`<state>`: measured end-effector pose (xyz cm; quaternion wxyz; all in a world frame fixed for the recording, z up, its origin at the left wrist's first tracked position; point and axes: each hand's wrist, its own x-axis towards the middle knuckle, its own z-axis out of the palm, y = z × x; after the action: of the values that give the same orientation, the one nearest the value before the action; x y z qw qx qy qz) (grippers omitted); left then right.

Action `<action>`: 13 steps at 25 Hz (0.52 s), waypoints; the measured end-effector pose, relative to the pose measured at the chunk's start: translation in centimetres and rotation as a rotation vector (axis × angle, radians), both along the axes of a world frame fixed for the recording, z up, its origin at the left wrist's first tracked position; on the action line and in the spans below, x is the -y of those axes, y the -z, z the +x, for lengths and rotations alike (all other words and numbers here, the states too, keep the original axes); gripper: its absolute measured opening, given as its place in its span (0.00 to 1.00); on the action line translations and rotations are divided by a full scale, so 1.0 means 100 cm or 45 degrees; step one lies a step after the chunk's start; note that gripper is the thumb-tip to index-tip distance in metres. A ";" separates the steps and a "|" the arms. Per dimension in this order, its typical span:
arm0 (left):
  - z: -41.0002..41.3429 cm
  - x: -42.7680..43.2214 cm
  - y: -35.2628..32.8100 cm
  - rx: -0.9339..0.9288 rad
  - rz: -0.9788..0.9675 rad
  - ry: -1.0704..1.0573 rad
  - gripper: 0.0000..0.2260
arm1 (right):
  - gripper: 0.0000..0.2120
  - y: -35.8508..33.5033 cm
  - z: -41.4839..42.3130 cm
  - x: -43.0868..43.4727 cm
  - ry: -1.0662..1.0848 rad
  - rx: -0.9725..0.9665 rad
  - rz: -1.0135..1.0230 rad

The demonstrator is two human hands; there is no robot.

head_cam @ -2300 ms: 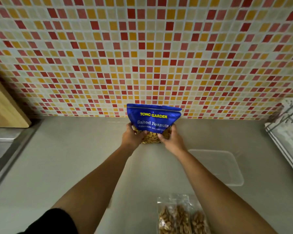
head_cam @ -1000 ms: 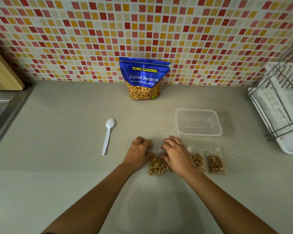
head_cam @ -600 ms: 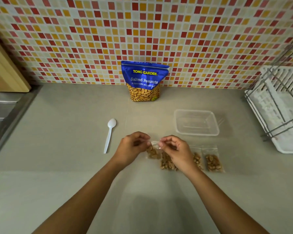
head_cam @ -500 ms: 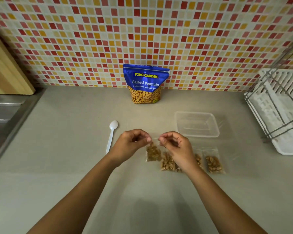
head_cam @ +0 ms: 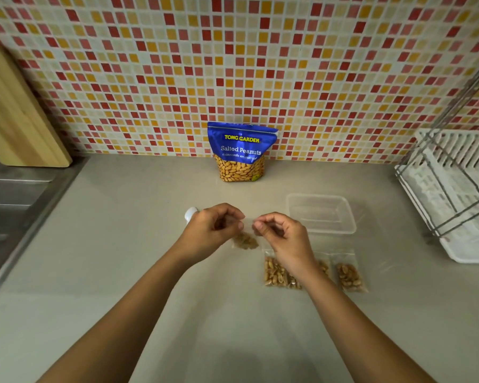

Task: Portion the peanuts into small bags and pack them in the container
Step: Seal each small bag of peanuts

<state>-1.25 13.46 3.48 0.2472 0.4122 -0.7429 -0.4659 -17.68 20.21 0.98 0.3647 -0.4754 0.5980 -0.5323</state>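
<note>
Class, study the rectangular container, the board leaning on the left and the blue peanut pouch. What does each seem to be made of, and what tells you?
Container: probably thin clear plastic, slightly glossy; the countertop shows through it.
Board: pale wood, matt; lengthwise grain lines show.
Peanut pouch: likely flexible printed plastic film, smooth; its top edge bends and creases.

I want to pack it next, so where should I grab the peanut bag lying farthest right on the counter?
Probably pinch the clear, empty top strip of the bag, coming from above at its far end. It lies flat with the peanuts bunched at the near end, so that strip is thin and free.
</note>
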 end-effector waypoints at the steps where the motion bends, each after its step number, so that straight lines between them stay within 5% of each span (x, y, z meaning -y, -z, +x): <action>1: -0.001 0.000 -0.003 0.056 -0.082 0.019 0.04 | 0.08 -0.001 0.001 0.001 -0.007 -0.022 -0.003; 6: -0.004 0.002 -0.009 0.278 -0.490 0.060 0.04 | 0.02 0.000 0.009 0.005 0.051 -0.132 -0.009; 13: -0.010 -0.004 -0.006 0.339 -0.645 0.014 0.05 | 0.02 -0.008 0.018 0.005 0.143 -0.411 -0.036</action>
<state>-2.27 13.85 4.06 0.2401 0.3909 -0.8637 -0.2086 -15.91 19.71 1.79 0.2270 -0.5256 0.6668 -0.4770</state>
